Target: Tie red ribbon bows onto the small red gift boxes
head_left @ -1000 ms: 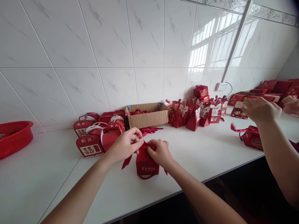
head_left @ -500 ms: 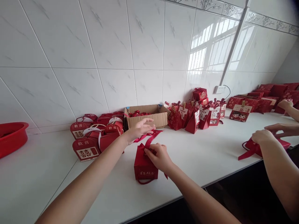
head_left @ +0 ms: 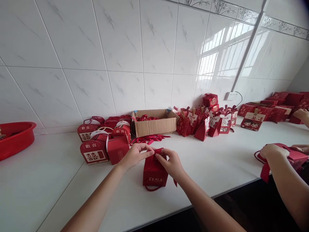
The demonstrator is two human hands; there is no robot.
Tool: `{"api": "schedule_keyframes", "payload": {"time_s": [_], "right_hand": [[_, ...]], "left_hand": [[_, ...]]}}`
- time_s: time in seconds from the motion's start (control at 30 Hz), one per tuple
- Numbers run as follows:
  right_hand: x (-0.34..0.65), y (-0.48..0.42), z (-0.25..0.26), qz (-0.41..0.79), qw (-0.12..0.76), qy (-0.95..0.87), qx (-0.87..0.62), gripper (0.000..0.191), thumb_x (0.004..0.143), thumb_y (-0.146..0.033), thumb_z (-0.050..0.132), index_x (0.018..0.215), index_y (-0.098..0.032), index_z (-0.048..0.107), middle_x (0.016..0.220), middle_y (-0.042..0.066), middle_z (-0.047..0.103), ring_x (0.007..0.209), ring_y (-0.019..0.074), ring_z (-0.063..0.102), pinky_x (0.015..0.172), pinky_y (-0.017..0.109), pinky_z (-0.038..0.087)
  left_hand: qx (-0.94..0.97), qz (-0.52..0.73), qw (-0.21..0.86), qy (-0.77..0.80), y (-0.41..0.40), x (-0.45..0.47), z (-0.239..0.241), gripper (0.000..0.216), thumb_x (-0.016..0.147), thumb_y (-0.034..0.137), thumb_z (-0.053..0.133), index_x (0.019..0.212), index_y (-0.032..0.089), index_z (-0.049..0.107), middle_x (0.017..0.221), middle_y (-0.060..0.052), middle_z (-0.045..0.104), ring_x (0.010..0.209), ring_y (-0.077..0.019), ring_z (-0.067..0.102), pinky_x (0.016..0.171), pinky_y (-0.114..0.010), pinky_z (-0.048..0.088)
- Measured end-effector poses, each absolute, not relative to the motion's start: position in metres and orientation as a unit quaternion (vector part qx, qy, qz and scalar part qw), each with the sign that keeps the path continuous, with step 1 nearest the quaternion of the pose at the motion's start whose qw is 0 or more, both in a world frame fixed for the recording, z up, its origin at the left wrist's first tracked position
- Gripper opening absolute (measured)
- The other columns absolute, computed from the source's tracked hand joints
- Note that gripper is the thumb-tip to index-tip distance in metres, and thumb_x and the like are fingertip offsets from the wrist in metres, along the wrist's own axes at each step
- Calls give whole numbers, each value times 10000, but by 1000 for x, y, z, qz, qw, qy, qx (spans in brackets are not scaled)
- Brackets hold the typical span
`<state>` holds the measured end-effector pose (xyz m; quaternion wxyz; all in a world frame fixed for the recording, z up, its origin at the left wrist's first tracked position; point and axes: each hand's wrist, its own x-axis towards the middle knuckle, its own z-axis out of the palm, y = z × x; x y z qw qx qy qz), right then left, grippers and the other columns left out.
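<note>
- In the head view, the small dark-red cardboard gift box (head_left: 154, 176) stands upright on the white, smooth counter (head_left: 125, 206), between the two forearms.
- The left hand (head_left: 138, 156) has its thumb and finger pinched together on the shiny red fabric ribbon (head_left: 158, 150) at the box top; the right hand (head_left: 173, 163) is closed on the same ribbon, just beside.
- For good work, I think the right fingers should press the crossing firmly, while the left pulls gently and flat, so the ribbon does not twist and the lid is not crushed.
- The red cord handle (head_left: 153, 189) hangs at the near side; better not to catch it.
- Bare counter lies before the box, up to the front edge (head_left: 173, 212), and more to the right.
- To the left, red printed boxes (head_left: 94, 155) stand near the left wrist, so that elbow should move carefully.
</note>
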<state>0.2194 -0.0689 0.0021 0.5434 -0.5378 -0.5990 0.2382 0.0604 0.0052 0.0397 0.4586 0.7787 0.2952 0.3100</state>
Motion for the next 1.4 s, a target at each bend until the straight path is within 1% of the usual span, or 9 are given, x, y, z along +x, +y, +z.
{"api": "schedule_keyframes", "payload": {"time_s": [0.17,0.33,0.43,0.57,0.77,0.93,1.1,1.27,1.4], "right_hand": [[219,-65,-5,264,591,-562,-515,246,757,-369,593,780,-232,390,632,-39,586,565,134,507,555,252,397],[218,-64,-5,227,569,-593,-522,218,772,-345,574,698,-221,410,643,-27,554,592,132,501,596,264,419],[217,-65,-3,226,575,-591,-519,196,784,-345,557,715,-223,420,649,-21,569,600,139,519,589,262,420],[213,-66,-1,223,584,-579,-523,134,790,-339,544,792,-224,475,696,-5,628,617,149,569,593,266,443],[212,-69,0,160,552,-600,-556,95,812,-295,518,873,-233,554,745,-1,664,679,156,606,678,285,453],[215,-70,2,104,516,-634,-567,115,825,-230,515,844,-245,627,829,5,693,772,174,593,765,318,430],[218,-73,4,82,493,-657,-564,170,834,-212,530,837,-241,698,802,34,682,792,194,575,753,330,436],[215,-75,1,75,503,-656,-557,160,799,-229,611,895,-230,738,921,77,645,885,216,560,823,360,462],[213,-75,1,82,491,-632,-594,136,791,-216,622,793,-239,756,1042,92,628,1004,259,520,895,435,436]], "left_hand": [[780,320,461,278,1,62,35,215,764,383,648,775,171,613,851,-35,650,897,-181,591,860,-320,454],[797,326,450,235,0,59,27,211,695,280,715,806,175,569,885,-24,607,923,-166,566,877,-306,442],[796,344,437,236,3,60,21,173,720,264,686,770,173,547,845,-22,610,883,-159,575,864,-307,452],[812,366,384,243,7,62,14,140,750,270,642,740,175,540,802,-21,609,815,-152,573,816,-308,471],[829,357,359,237,7,62,14,140,750,263,632,726,180,521,850,-37,624,880,-178,589,850,-322,468],[833,353,336,261,1,62,19,140,750,279,626,715,184,529,873,-30,635,926,-187,590,883,-318,447],[838,354,328,254,-1,61,20,88,765,261,602,742,190,556,861,-20,639,903,-178,593,907,-316,434],[843,365,295,262,1,61,21,87,761,238,604,715,190,548,795,-8,649,766,-155,566,761,-283,449],[850,360,277,265,1,61,19,66,768,200,589,714,188,552,775,3,633,716,-135,538,683,-254,433]]}}
